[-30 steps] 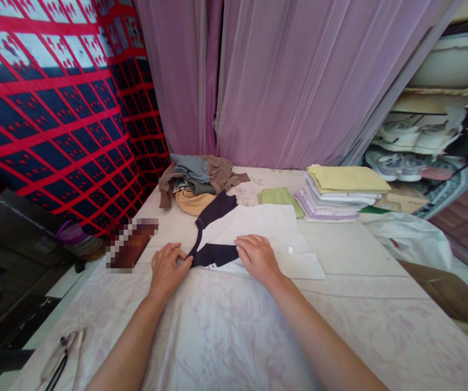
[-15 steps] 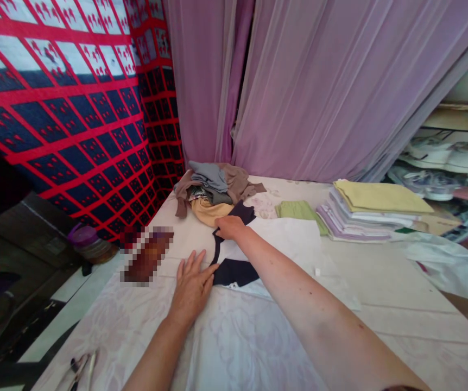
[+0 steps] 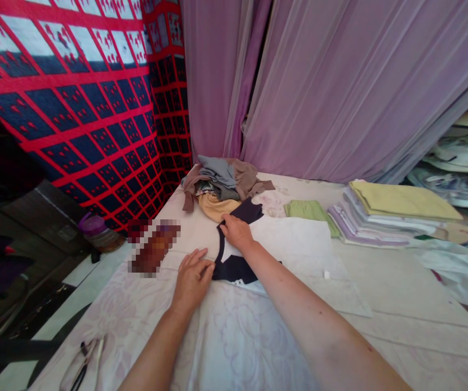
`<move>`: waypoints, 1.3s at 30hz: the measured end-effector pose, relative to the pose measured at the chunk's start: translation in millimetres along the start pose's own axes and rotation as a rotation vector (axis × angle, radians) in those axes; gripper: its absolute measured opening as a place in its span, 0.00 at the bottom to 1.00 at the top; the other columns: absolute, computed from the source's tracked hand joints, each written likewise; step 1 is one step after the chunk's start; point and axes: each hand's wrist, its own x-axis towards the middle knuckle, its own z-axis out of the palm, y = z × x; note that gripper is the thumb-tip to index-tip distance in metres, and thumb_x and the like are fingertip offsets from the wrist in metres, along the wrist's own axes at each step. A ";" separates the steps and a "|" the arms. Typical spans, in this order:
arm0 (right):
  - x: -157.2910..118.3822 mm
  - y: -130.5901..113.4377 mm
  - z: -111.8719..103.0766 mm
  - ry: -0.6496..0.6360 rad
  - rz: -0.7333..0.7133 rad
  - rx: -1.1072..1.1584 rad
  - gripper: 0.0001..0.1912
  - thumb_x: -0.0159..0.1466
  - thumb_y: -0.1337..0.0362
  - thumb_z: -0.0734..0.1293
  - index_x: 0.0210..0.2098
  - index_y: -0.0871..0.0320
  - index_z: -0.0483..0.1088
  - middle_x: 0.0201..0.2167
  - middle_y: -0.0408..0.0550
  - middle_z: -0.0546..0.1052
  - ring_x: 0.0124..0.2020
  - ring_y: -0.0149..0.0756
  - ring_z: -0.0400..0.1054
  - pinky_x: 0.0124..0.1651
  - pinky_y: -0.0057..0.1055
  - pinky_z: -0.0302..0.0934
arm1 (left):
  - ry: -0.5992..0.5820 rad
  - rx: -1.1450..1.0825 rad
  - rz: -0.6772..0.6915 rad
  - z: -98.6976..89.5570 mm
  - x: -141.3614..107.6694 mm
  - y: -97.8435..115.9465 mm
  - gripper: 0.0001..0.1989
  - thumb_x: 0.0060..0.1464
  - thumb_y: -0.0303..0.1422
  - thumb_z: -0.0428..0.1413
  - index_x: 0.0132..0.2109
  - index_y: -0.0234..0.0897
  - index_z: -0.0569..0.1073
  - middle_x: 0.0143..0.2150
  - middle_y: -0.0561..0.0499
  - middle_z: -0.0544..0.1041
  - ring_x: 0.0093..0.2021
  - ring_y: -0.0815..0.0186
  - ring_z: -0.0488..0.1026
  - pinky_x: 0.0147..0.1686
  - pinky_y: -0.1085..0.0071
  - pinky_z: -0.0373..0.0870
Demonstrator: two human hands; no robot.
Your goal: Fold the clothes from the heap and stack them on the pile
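A white shirt [image 3: 295, 239] with black sleeves and a black neckband lies flat on the patterned sheet [image 3: 254, 336]. At the far end of the neckband, my right hand [image 3: 236, 232] pinches the black edge beside the far sleeve. My left hand [image 3: 193, 278] is at the near end of the neckband, thumb and fingertips closed on the black edge by the near sleeve. The right forearm crosses over the shirt and hides part of it.
Behind the shirt are a heap of crumpled clothes [image 3: 217, 176], a folded green cloth [image 3: 307, 210] and a stack of folded fabric [image 3: 400, 201]. Glasses [image 3: 81, 365] lie at the near left. A purple-lidded jar [image 3: 97, 231] stands at the left.
My left fingers, spread flat before, have drawn together at the neckband. My right hand still grips its far end. The whole view has shifted slightly.
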 end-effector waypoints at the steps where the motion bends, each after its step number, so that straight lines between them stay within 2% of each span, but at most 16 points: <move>1: -2.9 -0.5 -2.4 0.018 -0.003 0.010 0.14 0.66 0.62 0.59 0.50 0.55 0.65 0.43 0.50 0.75 0.43 0.38 0.69 0.43 0.30 0.60 | 0.018 -0.023 -0.004 -0.3 0.8 -2.1 0.11 0.58 0.33 0.48 0.37 0.42 0.76 0.55 0.48 0.73 0.59 0.57 0.65 0.59 0.52 0.60; 4: -12.1 -2.1 -5.4 0.051 -0.040 0.020 0.12 0.66 0.63 0.57 0.43 0.55 0.70 0.41 0.49 0.74 0.43 0.37 0.68 0.45 0.30 0.59 | 0.033 -0.051 -0.007 -0.7 2.2 -5.3 0.09 0.56 0.32 0.49 0.36 0.42 0.75 0.54 0.48 0.74 0.57 0.58 0.67 0.58 0.53 0.62; 7: -15.9 -3.3 0.4 0.027 -0.086 0.034 0.13 0.66 0.65 0.57 0.39 0.56 0.73 0.40 0.51 0.74 0.43 0.38 0.66 0.47 0.31 0.58 | -0.005 -0.018 -0.010 -1.0 1.7 -4.0 0.07 0.54 0.33 0.52 0.33 0.42 0.75 0.56 0.48 0.73 0.59 0.55 0.65 0.59 0.50 0.60; 11: -11.8 -3.3 6.9 0.022 -0.051 0.081 0.13 0.66 0.65 0.57 0.38 0.57 0.74 0.39 0.52 0.75 0.42 0.39 0.67 0.47 0.32 0.58 | -0.046 -0.015 -0.010 -2.4 1.4 -2.9 0.08 0.55 0.31 0.51 0.33 0.41 0.75 0.55 0.47 0.73 0.60 0.55 0.64 0.59 0.51 0.58; 14: -17.3 -2.0 0.2 0.015 -0.073 0.124 0.12 0.65 0.66 0.59 0.40 0.55 0.74 0.41 0.49 0.76 0.42 0.36 0.68 0.46 0.29 0.59 | -0.039 -0.046 -0.008 -5.3 2.2 -3.5 0.10 0.56 0.30 0.49 0.35 0.40 0.75 0.54 0.46 0.74 0.59 0.57 0.65 0.59 0.54 0.59; 17: -42.7 -1.1 -12.7 0.105 -0.130 0.256 0.11 0.64 0.68 0.60 0.41 0.55 0.73 0.40 0.46 0.76 0.43 0.34 0.68 0.47 0.28 0.59 | -0.069 -0.064 0.002 -9.7 2.3 -3.0 0.09 0.56 0.35 0.50 0.35 0.40 0.74 0.55 0.46 0.73 0.60 0.57 0.64 0.60 0.53 0.57; 21: -99.4 -0.6 -23.4 0.292 -0.182 0.380 0.11 0.64 0.67 0.59 0.36 0.55 0.73 0.34 0.47 0.76 0.39 0.35 0.68 0.45 0.31 0.60 | -0.174 -0.043 0.023 -12.7 1.1 -1.9 0.09 0.49 0.40 0.58 0.36 0.42 0.74 0.59 0.46 0.69 0.63 0.52 0.59 0.61 0.48 0.51; 23: -126.2 0.7 -22.7 0.295 -0.228 0.373 0.09 0.63 0.66 0.61 0.35 0.55 0.73 0.33 0.47 0.76 0.38 0.36 0.68 0.43 0.32 0.60 | -0.173 -0.034 0.029 -11.6 0.6 -2.1 0.08 0.49 0.38 0.59 0.36 0.42 0.74 0.59 0.47 0.69 0.63 0.53 0.58 0.62 0.49 0.50; 26: -151.7 4.6 -15.8 0.226 -0.261 0.300 0.07 0.61 0.64 0.64 0.37 0.55 0.74 0.36 0.48 0.75 0.38 0.37 0.66 0.42 0.34 0.59 | -0.136 -0.030 0.030 -8.5 0.5 -2.8 0.05 0.53 0.36 0.56 0.35 0.42 0.74 0.57 0.49 0.71 0.62 0.55 0.60 0.61 0.50 0.51; 29: -157.8 7.5 -7.5 0.196 -0.256 0.223 0.07 0.61 0.64 0.65 0.38 0.55 0.74 0.38 0.48 0.75 0.39 0.38 0.65 0.40 0.35 0.57 | -0.122 -0.031 0.028 -6.8 0.9 -2.9 0.06 0.54 0.37 0.54 0.34 0.42 0.74 0.56 0.49 0.72 0.62 0.55 0.61 0.61 0.49 0.51; 32: -154.7 7.3 -2.7 0.219 -0.262 0.171 0.06 0.62 0.64 0.65 0.37 0.54 0.74 0.37 0.47 0.75 0.38 0.37 0.64 0.38 0.34 0.55 | -0.121 -0.038 0.026 -7.9 1.5 -2.2 0.07 0.54 0.37 0.53 0.34 0.42 0.74 0.56 0.49 0.72 0.61 0.56 0.61 0.61 0.50 0.51; 39: -156.4 5.4 -4.1 0.238 -0.323 0.159 0.08 0.65 0.65 0.63 0.34 0.55 0.74 0.35 0.46 0.75 0.37 0.35 0.64 0.38 0.34 0.53 | -0.082 -0.089 0.013 -10.4 2.9 0.6 0.09 0.55 0.34 0.49 0.31 0.41 0.73 0.50 0.49 0.76 0.56 0.58 0.66 0.60 0.50 0.53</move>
